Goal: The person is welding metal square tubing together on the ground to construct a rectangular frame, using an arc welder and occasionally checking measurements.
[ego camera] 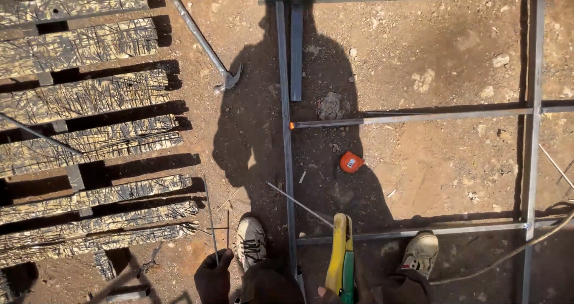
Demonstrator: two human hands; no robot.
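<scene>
Standing on bare reddish dirt (418, 52), I see a steel frame (412, 117), hammer (206, 43), orange tape measure (351, 162) and stacked slats (89, 94). My left hand (213, 275) grips thin rods (211, 220); my right hand (327, 294) grasps a yellow-green tool (341, 256).

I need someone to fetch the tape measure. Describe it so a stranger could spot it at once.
Start at the steel frame lying on the dirt. Inside it, below the middle crossbar, the tape measure sits on the ground in the person's shadow. It is the only small orange, rounded thing there; the stones nearby are dull grey.
</scene>
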